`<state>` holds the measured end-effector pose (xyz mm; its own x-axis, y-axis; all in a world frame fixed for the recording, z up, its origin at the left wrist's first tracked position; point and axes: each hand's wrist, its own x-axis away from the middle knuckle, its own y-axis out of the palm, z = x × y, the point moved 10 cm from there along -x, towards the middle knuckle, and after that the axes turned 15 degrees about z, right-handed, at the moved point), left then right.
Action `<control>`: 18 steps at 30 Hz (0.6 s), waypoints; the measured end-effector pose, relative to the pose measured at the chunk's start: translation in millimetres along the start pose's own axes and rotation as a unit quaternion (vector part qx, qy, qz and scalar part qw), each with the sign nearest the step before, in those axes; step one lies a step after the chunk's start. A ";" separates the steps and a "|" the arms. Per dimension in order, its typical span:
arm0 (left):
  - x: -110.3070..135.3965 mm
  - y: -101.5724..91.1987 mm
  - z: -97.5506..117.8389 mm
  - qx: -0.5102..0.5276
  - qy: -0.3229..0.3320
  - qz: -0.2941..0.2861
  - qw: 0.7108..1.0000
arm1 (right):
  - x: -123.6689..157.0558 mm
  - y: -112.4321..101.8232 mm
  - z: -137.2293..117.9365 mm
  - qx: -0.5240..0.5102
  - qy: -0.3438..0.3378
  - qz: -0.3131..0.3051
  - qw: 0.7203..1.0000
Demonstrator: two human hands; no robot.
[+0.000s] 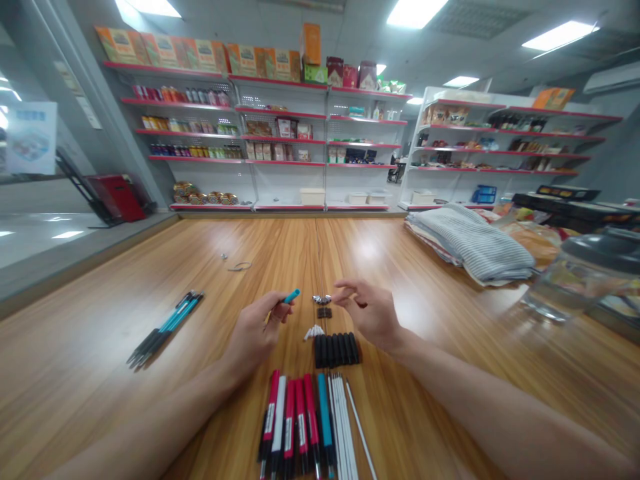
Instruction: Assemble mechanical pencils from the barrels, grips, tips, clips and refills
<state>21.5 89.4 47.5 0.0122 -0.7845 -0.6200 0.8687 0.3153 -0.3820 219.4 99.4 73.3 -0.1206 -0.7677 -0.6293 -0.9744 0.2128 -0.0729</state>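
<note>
My left hand (257, 327) is closed around a blue pen barrel (292, 296), whose end sticks out past the thumb and finger. Across from it, my right hand (369, 312) hovers with bent fingers beside a row of small silver metal parts (321, 300); whether anything is pinched there I cannot make out. Just below lie small dark pieces (325, 313), short white pieces (314, 332) and a row of black pen grips (337, 350). Nearest me are pink barrels (311, 410), a white barrel (279, 420), another blue barrel (325, 417) and several white refills (343, 427).
Several blue-and-black pens (167, 328) lie at the left of the wooden table (280, 247). Farther back is a thin ring-like item (241, 266). A folded striped cloth (473, 243) and a clear water jug (565, 280) stand on the right, with stocked shelves (285, 140) beyond.
</note>
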 end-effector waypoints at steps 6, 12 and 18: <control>-1.0 4.5 2.5 -0.029 0.005 -0.007 1.000 | -7.6 -35.8 25.5 0.051 0.061 0.165 0.983; 3.0 7.0 6.5 -0.083 0.004 -0.029 0.996 | 2.9 3.8 25.3 0.102 -0.017 -0.010 0.995; -6.9 3.0 -13.2 -0.065 -0.019 0.004 0.998 | -4.6 -5.9 53.7 0.143 0.065 0.021 0.987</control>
<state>17.5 102.9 41.6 0.0405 -0.8005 -0.5980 0.7964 0.3873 -0.4645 235.9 134.2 35.1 -0.2007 -0.8217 -0.5334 -0.8769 0.3935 -0.2762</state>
